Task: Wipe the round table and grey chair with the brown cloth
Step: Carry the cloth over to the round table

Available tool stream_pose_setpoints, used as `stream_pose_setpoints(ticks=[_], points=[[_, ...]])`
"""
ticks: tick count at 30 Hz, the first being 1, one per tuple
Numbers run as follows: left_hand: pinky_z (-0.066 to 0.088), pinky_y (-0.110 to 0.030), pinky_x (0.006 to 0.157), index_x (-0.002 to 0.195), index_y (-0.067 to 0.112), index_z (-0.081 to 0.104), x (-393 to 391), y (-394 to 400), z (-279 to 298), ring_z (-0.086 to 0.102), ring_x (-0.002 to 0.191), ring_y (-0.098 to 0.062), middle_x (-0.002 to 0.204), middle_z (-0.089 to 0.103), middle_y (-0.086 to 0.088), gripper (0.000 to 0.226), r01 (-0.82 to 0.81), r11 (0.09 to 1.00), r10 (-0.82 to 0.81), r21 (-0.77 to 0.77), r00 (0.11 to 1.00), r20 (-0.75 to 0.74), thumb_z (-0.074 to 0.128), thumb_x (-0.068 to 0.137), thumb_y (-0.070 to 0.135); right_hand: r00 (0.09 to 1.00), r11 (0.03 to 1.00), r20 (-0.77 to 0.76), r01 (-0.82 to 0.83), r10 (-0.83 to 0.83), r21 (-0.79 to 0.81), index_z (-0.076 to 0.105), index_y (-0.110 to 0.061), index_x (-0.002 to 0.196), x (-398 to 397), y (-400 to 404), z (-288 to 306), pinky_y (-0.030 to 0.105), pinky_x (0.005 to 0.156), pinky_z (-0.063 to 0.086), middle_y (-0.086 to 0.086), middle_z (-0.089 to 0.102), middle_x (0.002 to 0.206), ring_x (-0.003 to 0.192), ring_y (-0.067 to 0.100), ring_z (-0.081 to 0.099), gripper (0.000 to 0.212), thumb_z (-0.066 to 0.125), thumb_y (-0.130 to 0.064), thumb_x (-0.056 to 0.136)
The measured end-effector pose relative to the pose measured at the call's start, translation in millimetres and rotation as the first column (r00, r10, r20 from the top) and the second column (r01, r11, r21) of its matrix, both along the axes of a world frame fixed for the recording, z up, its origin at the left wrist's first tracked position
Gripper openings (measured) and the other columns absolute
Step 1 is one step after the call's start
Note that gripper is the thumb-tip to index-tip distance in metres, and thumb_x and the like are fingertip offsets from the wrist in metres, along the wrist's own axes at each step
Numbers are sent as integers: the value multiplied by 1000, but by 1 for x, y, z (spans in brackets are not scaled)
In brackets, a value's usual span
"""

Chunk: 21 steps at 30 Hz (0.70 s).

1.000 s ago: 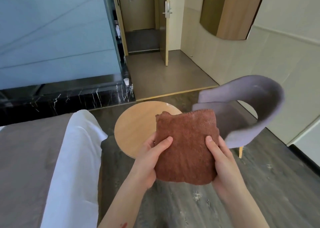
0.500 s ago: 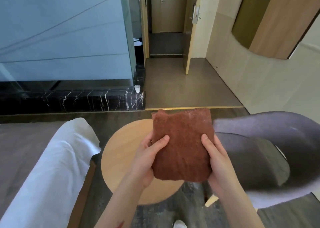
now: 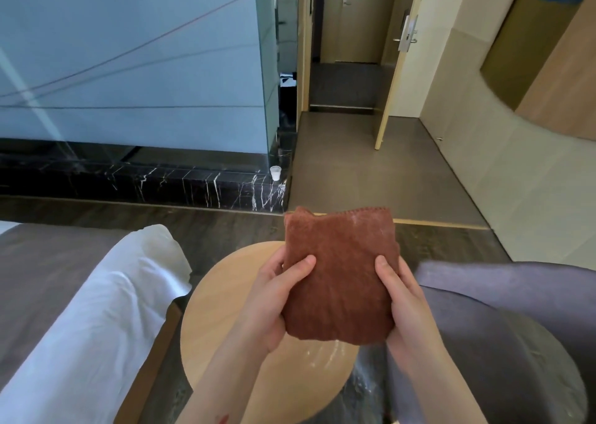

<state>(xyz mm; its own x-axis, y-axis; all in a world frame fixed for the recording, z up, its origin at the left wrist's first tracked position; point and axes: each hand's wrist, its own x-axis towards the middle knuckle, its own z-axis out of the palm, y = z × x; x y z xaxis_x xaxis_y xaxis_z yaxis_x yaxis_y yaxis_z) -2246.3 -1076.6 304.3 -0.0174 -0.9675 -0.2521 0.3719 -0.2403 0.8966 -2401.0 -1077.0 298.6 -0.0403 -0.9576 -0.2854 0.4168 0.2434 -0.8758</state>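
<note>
**Brown cloth held up in both hands above the round table**

Head view. Folded brown cloth (image 3: 340, 278) is in the air, upright, roughly rectangular, top edge stitched and slightly notched at its left corner. It hangs in front of the far half of the round table (image 3: 225, 320), not touching the top.

Left hand (image 3: 274, 301) grips the cloth's left edge: thumb lies across the front face, the other fingers (image 3: 269, 267) are curled behind the fabric. Right hand (image 3: 404, 301) grips the right edge the same way, thumb on the front, the rest wrapped behind and under the lower corner. Both sets of fingers are closed on the cloth (no slack visible between palms and fabric).

The table is light wood, round; it sits low in the frame under both forearms, with a pale streaky glare on its near part. Grey chair (image 3: 503, 327) stands just beside the table on the right, its curved back sweeping toward the camera; whether it touches the table rim I cannot tell.

Left of the table: a bed (image 3: 96, 320) with white sheet and grey cover, its wooden edge near the table. Beyond: dark wood floor (image 3: 225, 223), a black marble ledge (image 3: 145, 182) below a glass wall, a small white cup (image 3: 275, 173) on the ledge's right end, an open door (image 3: 396, 69).
</note>
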Motion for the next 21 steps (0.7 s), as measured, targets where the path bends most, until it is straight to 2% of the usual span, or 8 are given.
stream_pose_setpoints(ticks=[3,7,9,12,15,18,21], points=[[53,-38,87,106,12,65,3,-12,-1,67,96,-23,103,72,-9,23,-15,1000,15,1,1000,6,58,84,9,1000,1000,-1,0,0,5,64,-35,90,2,-15,-3,35,76,53,-11,73,89,87,11,68,15,53,-25,88],[56,-34,81,98,17,68,6,-22,-11,71,85,-17,92,75,-2,18,-12,1000,12,17,1000,10,58,84,10,1000,1000,-5,-15,15,26,63,-34,92,7,-26,-8,32,72,53,-10,70,92,88,11,66,15,53,-24,88],[56,-35,82,97,19,68,8,-26,-18,71,87,-18,91,76,-2,18,-15,999,15,40,1000,0,58,84,11,1000,999,-8,-29,29,44,64,-34,97,7,-30,-15,30,70,53,-10,73,92,85,9,69,16,53,-25,88],[56,-33,77,101,21,67,11,-31,-30,71,90,-19,93,76,0,22,-16,997,16,81,1000,4,61,80,15,999,997,-18,-46,47,69,64,-35,94,9,-37,-30,30,70,53,-13,75,86,80,6,71,16,54,-26,87],[58,-28,72,107,20,65,13,-37,-46,71,87,-15,92,76,3,31,-6,992,6,126,1000,5,63,76,18,997,991,-50,-43,50,130,64,-35,96,13,-43,-46,32,76,54,-10,72,96,87,10,70,16,55,-27,86],[58,-26,73,100,22,66,16,-47,-67,71,81,-11,84,77,7,21,4,987,-4,163,1000,0,58,83,12,998,985,-55,-27,37,173,64,-34,104,16,-50,-65,32,79,53,-9,74,100,89,7,70,24,58,-29,81],[58,-25,74,94,27,66,19,-54,-93,71,81,-9,84,76,10,20,19,978,-18,206,1000,-6,60,78,16,996,976,-72,-29,45,216,65,-38,96,17,-55,-92,31,78,53,-16,74,91,86,4,70,26,60,-35,71]])
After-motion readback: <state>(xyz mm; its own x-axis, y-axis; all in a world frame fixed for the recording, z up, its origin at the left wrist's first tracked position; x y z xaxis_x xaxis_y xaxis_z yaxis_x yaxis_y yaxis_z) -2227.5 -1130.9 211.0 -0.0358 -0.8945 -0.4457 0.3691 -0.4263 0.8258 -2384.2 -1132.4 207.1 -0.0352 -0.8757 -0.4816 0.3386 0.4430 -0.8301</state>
